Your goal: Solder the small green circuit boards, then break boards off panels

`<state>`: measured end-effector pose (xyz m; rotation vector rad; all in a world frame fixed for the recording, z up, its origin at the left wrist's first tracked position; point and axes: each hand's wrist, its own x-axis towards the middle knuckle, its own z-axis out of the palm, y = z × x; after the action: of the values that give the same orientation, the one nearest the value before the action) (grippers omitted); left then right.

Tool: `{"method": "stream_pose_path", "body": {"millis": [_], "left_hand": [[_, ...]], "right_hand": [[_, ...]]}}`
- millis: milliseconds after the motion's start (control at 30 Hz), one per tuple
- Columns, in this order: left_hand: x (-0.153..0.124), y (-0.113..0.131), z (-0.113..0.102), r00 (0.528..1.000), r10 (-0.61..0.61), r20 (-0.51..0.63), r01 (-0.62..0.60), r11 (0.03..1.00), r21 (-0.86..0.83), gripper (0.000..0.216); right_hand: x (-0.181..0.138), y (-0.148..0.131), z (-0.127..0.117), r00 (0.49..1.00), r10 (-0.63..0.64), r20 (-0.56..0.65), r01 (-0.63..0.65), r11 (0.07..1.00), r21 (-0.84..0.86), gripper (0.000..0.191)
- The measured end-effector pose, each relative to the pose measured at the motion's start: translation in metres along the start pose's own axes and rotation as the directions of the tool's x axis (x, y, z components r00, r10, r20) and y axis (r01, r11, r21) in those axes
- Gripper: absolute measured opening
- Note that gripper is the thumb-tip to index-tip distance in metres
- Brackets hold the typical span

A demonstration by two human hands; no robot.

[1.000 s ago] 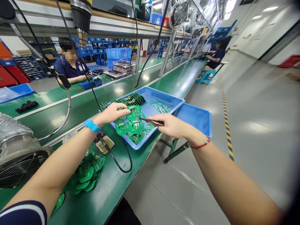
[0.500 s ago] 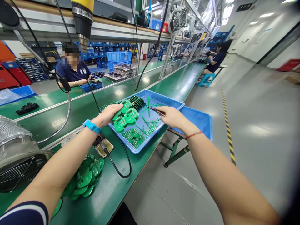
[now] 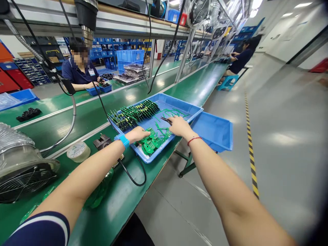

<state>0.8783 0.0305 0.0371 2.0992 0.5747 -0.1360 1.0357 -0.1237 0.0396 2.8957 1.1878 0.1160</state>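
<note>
- Left hand, blue wristband at the wrist, lowered into the near corner of the blue tray, fingers curled down on the loose green boards; touching them for certain, gripping one or not impossible to tell.
- Back along that arm, on the green surface: a tape roll, a black cable and a heap of green boards half hidden under the forearm.
- Behind the hand, along the tray's far-left side: a row of boards stood on edge, packed close.
- Mid-tray, between the two hands: thin green strips scattered flat.
- Right hand, red cord at the wrist, palm down over the strips, fingers closed on a thin dark tool with its tip pointing left toward the row.
- Further right: a second blue tray, touching the first and tucked partly beneath its corner.
- Judged from the lie of things: a good share of boards already stood in the row, a handful of round ones and the strips lying loose in the tray, the heap on the surface not yet brought in.
</note>
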Motion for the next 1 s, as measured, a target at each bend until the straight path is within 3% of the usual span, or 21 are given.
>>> {"method": "stream_pose_path", "body": {"millis": [100, 233, 400, 567, 800, 1000], "left_hand": [[0.002, -0.004, 0.002, 1.000, 0.019, -0.015, -0.016, 0.983, 0.183, 0.041], [0.001, -0.005, -0.005, 0.999, 0.036, -0.035, -0.017, 0.892, 0.451, 0.043], [-0.009, 0.000, -0.012, 0.997, 0.050, -0.064, 0.000, 0.785, 0.619, 0.032], [-0.052, 0.005, -0.037, 0.978, 0.152, -0.142, -0.024, 0.759, 0.650, 0.037], [-0.133, -0.001, -0.073, 0.968, 0.229, -0.100, -0.138, 0.826, 0.547, 0.034], [-0.153, -0.020, -0.080, 0.978, 0.207, -0.030, -0.173, 0.880, 0.443, 0.031]], "right_hand": [[0.001, -0.010, 0.014, 0.999, 0.019, -0.044, -0.017, 0.998, 0.052, 0.046], [0.001, -0.012, 0.025, 0.995, 0.050, -0.083, -0.041, 0.993, 0.108, 0.048], [0.000, -0.007, 0.026, 0.993, 0.059, -0.104, -0.043, 0.987, 0.152, 0.050], [0.001, -0.007, 0.027, 0.990, 0.066, -0.123, -0.044, 0.983, 0.177, 0.051], [0.001, -0.013, 0.026, 0.966, 0.196, -0.168, -0.156, 0.962, 0.225, 0.049], [0.000, -0.015, 0.023, 0.966, 0.205, -0.157, -0.161, 0.953, 0.256, 0.046]]}}
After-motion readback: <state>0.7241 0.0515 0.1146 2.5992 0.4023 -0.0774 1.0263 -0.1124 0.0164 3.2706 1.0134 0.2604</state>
